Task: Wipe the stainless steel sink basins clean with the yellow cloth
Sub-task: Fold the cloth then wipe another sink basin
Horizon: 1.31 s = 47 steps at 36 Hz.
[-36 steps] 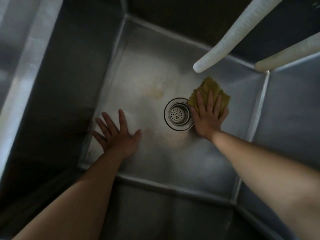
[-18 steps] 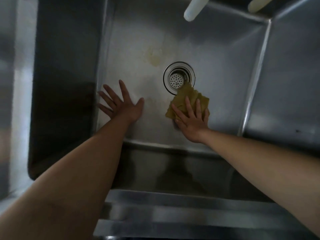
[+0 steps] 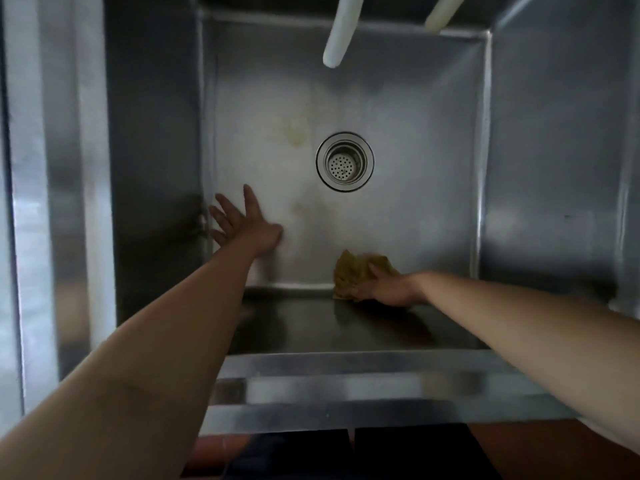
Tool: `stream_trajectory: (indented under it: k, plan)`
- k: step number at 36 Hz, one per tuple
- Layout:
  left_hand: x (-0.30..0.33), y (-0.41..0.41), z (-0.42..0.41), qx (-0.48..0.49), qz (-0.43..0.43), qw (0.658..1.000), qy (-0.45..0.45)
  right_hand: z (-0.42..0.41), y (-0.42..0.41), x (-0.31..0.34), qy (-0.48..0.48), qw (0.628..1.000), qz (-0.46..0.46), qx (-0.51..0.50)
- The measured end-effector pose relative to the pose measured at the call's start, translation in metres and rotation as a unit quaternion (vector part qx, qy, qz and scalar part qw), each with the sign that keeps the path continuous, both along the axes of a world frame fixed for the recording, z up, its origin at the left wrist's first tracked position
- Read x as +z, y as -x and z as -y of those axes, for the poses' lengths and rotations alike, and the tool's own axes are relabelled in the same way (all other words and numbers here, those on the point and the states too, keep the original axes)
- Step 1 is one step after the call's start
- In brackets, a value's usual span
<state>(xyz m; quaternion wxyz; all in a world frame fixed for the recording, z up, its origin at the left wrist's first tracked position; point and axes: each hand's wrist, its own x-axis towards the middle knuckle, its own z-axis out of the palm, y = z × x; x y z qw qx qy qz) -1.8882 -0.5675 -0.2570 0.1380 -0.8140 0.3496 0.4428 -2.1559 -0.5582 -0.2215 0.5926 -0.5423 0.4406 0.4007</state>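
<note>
The stainless steel sink basin point(image 3: 415, 109) fills the view, with a round drain strainer point(image 3: 344, 162) in its floor. My right hand point(image 3: 388, 289) presses the yellow cloth point(image 3: 353, 271) against the seam where the floor meets the near wall, right of centre. The cloth is bunched and partly under my fingers. My left hand point(image 3: 242, 223) lies flat on the floor at the near left corner, fingers spread, holding nothing. Faint yellowish stains point(image 3: 296, 131) show left of the drain.
Two pale hoses point(image 3: 341, 29) point(image 3: 441, 13) hang over the far wall. A steel divider and rim point(image 3: 52, 202) run down the left side. The front rim point(image 3: 346, 393) crosses below my arms, with reddish floor point(image 3: 554, 452) beneath it.
My right hand has dragged the cloth from beside the drain back to the near wall. The left hand stayed near the left corner. My view pulled back and up.
</note>
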Motion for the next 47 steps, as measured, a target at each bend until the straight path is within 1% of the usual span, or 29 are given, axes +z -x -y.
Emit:
stream_trajectory:
  k: [3, 5, 7, 11, 13, 14, 16, 18, 22, 25, 27, 30, 32, 36, 38, 40, 44, 47]
  plan:
    - [0.013, -0.012, 0.000, -0.006, 0.003, 1.000, -0.003, -0.005, -0.004, 0.011, -0.032, 0.991, 0.021, -0.128]
    - [0.025, -0.017, -0.001, -0.019, 0.030, 0.999, 0.027, -0.002, -0.007, 0.019, -0.071, 0.980, -0.007, -0.183]
    - [0.036, -0.019, -0.006, -0.032, 0.039, 0.998, 0.039, 0.004, -0.007, 0.027, -0.078, 0.974, -0.036, -0.209]
    - [0.065, -0.013, -0.017, -0.046, 0.016, 0.998, 0.046, 0.019, -0.009, 0.058, -0.044, 0.969, -0.047, -0.239]
    - [0.088, -0.007, -0.021, -0.049, 0.003, 0.998, 0.040, 0.026, -0.006, 0.072, -0.075, 0.957, -0.032, -0.277]
    - [0.099, -0.005, -0.024, -0.047, -0.007, 0.998, 0.041, 0.028, -0.005, 0.079, -0.097, 0.945, -0.021, -0.311]
    - [0.121, -0.002, -0.031, -0.040, -0.031, 0.997, 0.062, 0.030, -0.002, 0.093, -0.111, 0.920, 0.000, -0.376]
    - [0.144, -0.001, -0.041, -0.021, -0.048, 0.994, 0.092, 0.031, -0.002, 0.112, -0.124, 0.902, 0.031, -0.413]
    - [0.185, 0.001, -0.056, -0.006, -0.059, 0.987, 0.149, 0.030, 0.004, 0.136, -0.177, 0.853, 0.090, -0.482]
    - [0.214, 0.008, -0.067, 0.043, -0.130, 0.974, 0.179, 0.027, 0.003, 0.155, -0.187, 0.834, 0.126, -0.504]
    - [0.231, 0.018, -0.073, 0.060, -0.189, 0.964, 0.180, 0.023, -0.003, 0.169, -0.178, 0.823, 0.146, -0.520]
    - [0.249, 0.035, -0.081, 0.089, -0.263, 0.943, 0.184, 0.018, -0.016, 0.193, -0.162, 0.794, 0.175, -0.559]
    - [0.256, 0.044, -0.084, 0.083, -0.292, 0.933, 0.193, 0.015, -0.026, 0.207, -0.154, 0.761, 0.198, -0.598]
    - [0.262, 0.047, -0.085, 0.070, -0.335, 0.912, 0.225, 0.008, -0.051, 0.228, -0.116, 0.675, 0.221, -0.695]
    - [0.269, 0.041, -0.083, 0.085, -0.351, 0.901, 0.242, 0.004, -0.064, 0.237, -0.079, 0.648, 0.220, -0.725]
    - [0.277, 0.028, -0.080, 0.103, -0.359, 0.889, 0.264, -0.001, -0.080, 0.249, -0.045, 0.641, 0.224, -0.733]
    - [0.294, -0.007, -0.068, 0.089, -0.373, 0.881, 0.278, -0.014, -0.113, 0.277, 0.005, 0.662, 0.234, -0.712]
    - [0.308, -0.027, -0.058, 0.091, -0.450, 0.855, 0.241, -0.021, -0.130, 0.296, 0.006, 0.673, 0.275, -0.686]
